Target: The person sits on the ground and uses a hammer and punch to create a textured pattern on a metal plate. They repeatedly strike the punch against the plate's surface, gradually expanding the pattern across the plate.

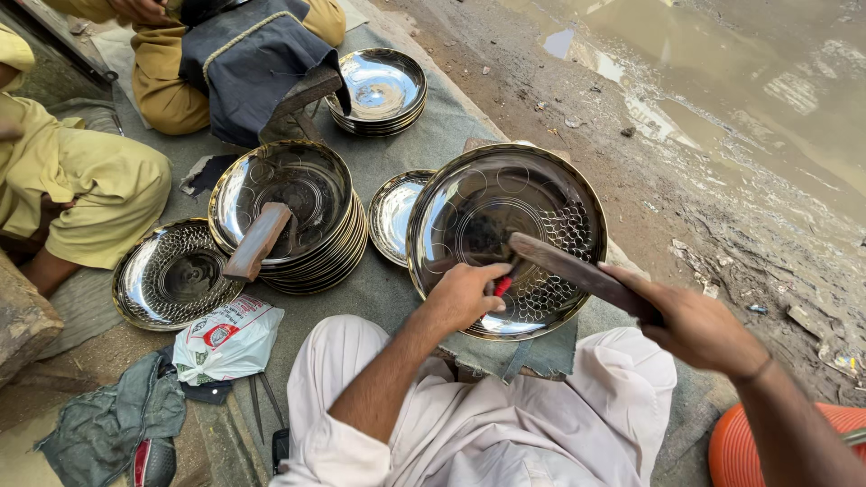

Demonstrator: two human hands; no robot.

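1. Outdoor ground, wet mud with a puddle (722, 54) on the right; a grey mat (388, 153) is spread over the dirt and carries the work.
2. Person sits on the mat in white trousers; a large shiny steel plate (505, 239) leans tilted against a folded grey cloth (532, 352) at the knees, right in front of them.
3. Plate surface shows engraved circles; a patch of small hammered dimples covers its right and lower part.
4. Left hand (465, 293): grip closed on a small red-handled punch (502, 286), tip held against the plate's inner face near the dimpled patch.
5. Right hand (699, 325): grip closed around one end of a flat dark wooden bar (577, 271); the bar's far end is over the punch, just above the left hand. Contact between bar and punch: cannot tell.
6. Behind that plate, a smaller plate (392, 212) lies flat on the mat, partly covered by it.
7. Left of centre: a stack of plates (289, 212) with a wooden block (257, 242) lying on top.
8. Further left: a single dimpled plate (171, 275) flat on the mat.
9. Top centre: another stack (379, 90).
10. White plastic bag (230, 338) and grey rag (113, 419) near the left knee.
11. Another person in yellow clothing (81, 185) sits at the left edge.
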